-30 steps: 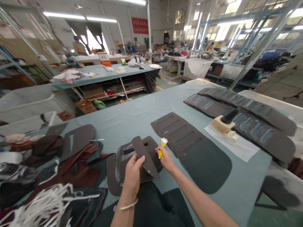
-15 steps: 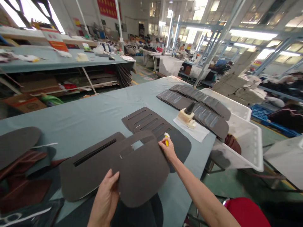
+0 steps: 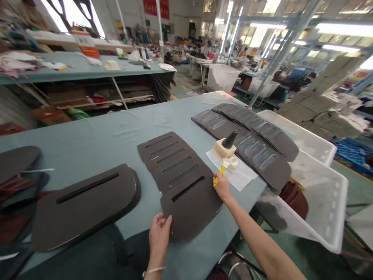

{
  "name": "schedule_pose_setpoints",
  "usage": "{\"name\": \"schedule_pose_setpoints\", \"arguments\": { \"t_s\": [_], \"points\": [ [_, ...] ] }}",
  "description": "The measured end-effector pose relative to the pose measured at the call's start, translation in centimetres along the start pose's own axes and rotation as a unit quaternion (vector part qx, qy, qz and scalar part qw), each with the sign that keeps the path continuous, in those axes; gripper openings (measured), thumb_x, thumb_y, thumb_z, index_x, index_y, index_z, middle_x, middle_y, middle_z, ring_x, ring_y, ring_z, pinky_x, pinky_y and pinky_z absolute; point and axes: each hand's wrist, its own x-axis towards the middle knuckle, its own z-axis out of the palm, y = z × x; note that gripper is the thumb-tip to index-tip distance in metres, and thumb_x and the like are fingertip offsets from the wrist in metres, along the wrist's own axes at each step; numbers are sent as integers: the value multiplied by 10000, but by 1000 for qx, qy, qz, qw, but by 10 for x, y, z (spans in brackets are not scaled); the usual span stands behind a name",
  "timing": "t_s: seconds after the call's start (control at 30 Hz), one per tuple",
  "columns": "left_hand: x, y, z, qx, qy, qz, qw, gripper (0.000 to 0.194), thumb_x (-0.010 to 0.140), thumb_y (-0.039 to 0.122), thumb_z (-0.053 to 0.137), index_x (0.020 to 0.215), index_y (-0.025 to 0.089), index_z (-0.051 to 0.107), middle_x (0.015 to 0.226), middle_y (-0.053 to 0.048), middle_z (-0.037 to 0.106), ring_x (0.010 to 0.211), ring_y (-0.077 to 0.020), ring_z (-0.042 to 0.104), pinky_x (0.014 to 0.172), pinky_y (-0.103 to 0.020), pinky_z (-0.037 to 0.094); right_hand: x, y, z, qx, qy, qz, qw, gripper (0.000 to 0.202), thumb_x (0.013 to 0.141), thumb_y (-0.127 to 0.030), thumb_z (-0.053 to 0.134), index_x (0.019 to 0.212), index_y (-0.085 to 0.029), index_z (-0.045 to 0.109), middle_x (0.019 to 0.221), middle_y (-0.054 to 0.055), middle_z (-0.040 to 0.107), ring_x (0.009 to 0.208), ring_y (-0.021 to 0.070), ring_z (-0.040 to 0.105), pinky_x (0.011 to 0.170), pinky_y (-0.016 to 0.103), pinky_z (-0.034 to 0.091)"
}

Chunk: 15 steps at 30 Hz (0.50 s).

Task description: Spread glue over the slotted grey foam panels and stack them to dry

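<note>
My left hand (image 3: 159, 235) pinches the near left edge of a dark brown slotted panel (image 3: 192, 214). That panel lies at the front of an overlapping row of similar slotted panels (image 3: 170, 155) on the table. In my right hand (image 3: 223, 187) is a small yellow-handled brush (image 3: 216, 181), its bristles by a whitish lump (image 3: 232, 163). The lump rests on a white sheet (image 3: 241, 177), beside a cream-coloured bottle (image 3: 223, 149) with a black cone-shaped nozzle. To the left sits a stack of slotted panels (image 3: 87, 202).
More panels with shiny streaked slots (image 3: 256, 151) overlap at the table's right side. White plastic bins (image 3: 329, 217) stand against the right edge, one holding reddish-brown pieces (image 3: 293, 198). Reddish-brown material (image 3: 16, 229) lies at far left. Another cluttered table (image 3: 96, 72) stands behind.
The panel that was raised over the left stack now lies on the front of the row. My left hand has moved right with it; the brush has moved to the whitish lump.
</note>
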Motion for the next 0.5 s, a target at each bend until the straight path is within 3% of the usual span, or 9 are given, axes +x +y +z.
{"name": "schedule_pose_setpoints", "arguments": {
  "t_s": [0.1,0.23,0.37,0.5],
  "points": [
    [2,-8,24,44,38,17,998,573,613,548,652,1023,195,464,746,-18,664,697,-200,652,649,-312,494,14,21,15,-21,-22,-22,999,124,825,-137,440,867,-173,550,787,49,535,654,150,466,588,247,299],
    [-1,-10,43,121,82,37,989,491,672,526,595,1011,196,463,769,-30,673,714,-206,656,675,-321,488,23,38,29,-28,-50,-28,998,137,818,-108,453,888,-164,557,778,44,519,639,139,434,577,246,269],
    [0,-6,49,217,110,40,969,427,709,498,566,1000,198,482,793,-38,686,722,-213,658,689,-324,470,25,44,32,-30,-75,-17,997,156,806,-92,475,924,-155,556,782,29,499,621,116,393,565,233,238],
    [3,-2,49,239,127,25,962,404,686,448,620,976,192,504,774,-42,688,725,-221,657,689,-322,452,26,44,29,-32,-90,-10,995,146,814,-98,499,937,-150,557,786,19,479,612,100,352,559,235,206]
  ]
}}
